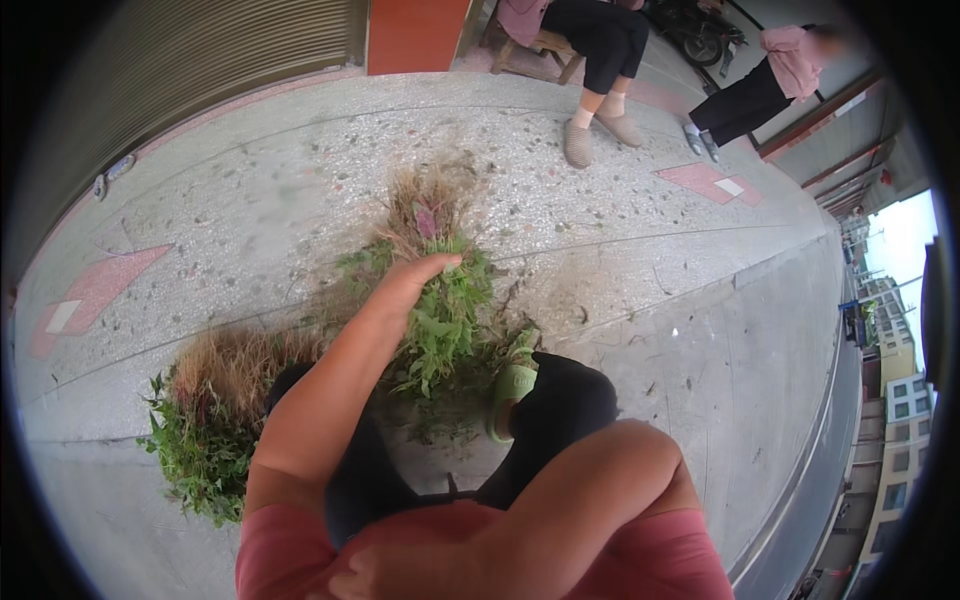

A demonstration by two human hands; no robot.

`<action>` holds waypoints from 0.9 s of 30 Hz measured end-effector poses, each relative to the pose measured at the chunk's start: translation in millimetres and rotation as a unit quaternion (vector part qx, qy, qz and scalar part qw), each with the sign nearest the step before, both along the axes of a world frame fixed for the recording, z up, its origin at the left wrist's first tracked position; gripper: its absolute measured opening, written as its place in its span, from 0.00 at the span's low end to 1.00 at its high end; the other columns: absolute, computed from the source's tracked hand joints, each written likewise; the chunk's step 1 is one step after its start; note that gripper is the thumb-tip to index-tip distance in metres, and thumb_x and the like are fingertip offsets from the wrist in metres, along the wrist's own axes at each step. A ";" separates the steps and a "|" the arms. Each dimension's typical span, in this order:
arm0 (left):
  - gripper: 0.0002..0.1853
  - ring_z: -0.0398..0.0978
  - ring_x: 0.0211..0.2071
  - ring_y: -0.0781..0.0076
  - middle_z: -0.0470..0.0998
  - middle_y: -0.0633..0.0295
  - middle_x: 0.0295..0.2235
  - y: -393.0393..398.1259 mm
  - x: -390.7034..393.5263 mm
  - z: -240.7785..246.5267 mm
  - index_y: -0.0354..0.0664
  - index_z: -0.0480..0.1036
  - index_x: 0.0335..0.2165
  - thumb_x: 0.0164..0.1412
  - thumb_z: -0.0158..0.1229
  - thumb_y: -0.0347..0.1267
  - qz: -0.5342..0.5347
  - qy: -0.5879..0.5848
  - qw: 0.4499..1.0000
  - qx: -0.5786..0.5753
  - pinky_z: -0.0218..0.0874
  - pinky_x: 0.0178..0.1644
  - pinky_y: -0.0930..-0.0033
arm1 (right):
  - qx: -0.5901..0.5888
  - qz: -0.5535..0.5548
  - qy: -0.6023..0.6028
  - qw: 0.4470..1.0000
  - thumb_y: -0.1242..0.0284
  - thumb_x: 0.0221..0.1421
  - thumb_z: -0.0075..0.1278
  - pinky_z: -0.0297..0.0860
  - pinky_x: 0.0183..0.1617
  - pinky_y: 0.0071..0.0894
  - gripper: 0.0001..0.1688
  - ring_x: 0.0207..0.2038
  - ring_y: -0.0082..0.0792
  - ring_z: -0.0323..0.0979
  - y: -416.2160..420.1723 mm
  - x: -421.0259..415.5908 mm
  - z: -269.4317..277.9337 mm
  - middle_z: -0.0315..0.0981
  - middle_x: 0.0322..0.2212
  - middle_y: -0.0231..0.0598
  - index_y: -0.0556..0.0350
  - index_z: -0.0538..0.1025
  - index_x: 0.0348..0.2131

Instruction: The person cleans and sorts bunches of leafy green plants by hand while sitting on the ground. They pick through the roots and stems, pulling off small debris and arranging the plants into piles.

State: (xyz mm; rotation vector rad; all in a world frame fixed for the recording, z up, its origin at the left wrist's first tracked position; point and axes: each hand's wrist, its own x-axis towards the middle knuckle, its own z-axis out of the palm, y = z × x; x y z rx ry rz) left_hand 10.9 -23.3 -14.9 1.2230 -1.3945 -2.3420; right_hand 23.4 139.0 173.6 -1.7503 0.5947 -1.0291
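Note:
My left hand (424,271) is closed around a bundle of green leafy plants (448,322), thumb on top. The bundle's pale, dry roots (424,196) point away from me, with a purplish leaf (425,220) among them. Its leaves hang towards my feet. Folded across my body, my right arm brings my right hand (375,576) against my red shirt at the bottom of the view. Its fingers are curled and partly cut off, so I cannot tell if it holds anything. More rooted green plants (206,442) lie in a pile beside my left leg.
Loose soil and plant scraps (559,292) litter the speckled pavement (300,172). A green clog (514,390) is on my right foot. Ahead, a person in striped slippers (579,142) sits on a wooden stool (551,49). Another person (750,105) stands further right; a shutter (225,75) is at left.

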 end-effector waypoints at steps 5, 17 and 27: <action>0.36 0.51 0.56 0.54 0.58 0.48 0.54 5.8 -5.0 0.1 0.47 0.70 0.44 0.35 0.62 0.52 0.000 0.003 0.999 -0.036 0.41 0.56 0.55 | -0.042 -0.063 0.134 0.988 0.73 0.50 0.45 0.67 0.30 0.34 0.08 0.28 0.36 0.72 15.5 -6.3 -5.1 0.71 0.25 0.42 0.58 0.70 0.31; 0.33 0.60 0.50 0.58 0.64 0.50 0.48 11.5 -0.2 1.7 0.44 0.71 0.42 0.36 0.63 0.49 0.036 0.017 0.999 0.014 0.50 0.51 0.58 | 0.057 0.207 -0.330 0.919 0.67 0.55 0.42 0.69 0.33 0.31 0.12 0.27 0.27 0.71 15.8 39.2 -20.3 0.72 0.25 0.39 0.58 0.70 0.31; 0.32 0.50 0.56 0.54 0.60 0.47 0.53 -3.0 10.1 11.5 0.43 0.71 0.42 0.36 0.64 0.46 -0.012 -0.009 0.999 -0.043 0.40 0.56 0.53 | 0.305 0.119 -0.315 0.891 0.66 0.57 0.42 0.70 0.30 0.22 0.15 0.24 0.24 0.71 16.4 -15.0 -47.9 0.72 0.25 0.39 0.63 0.71 0.33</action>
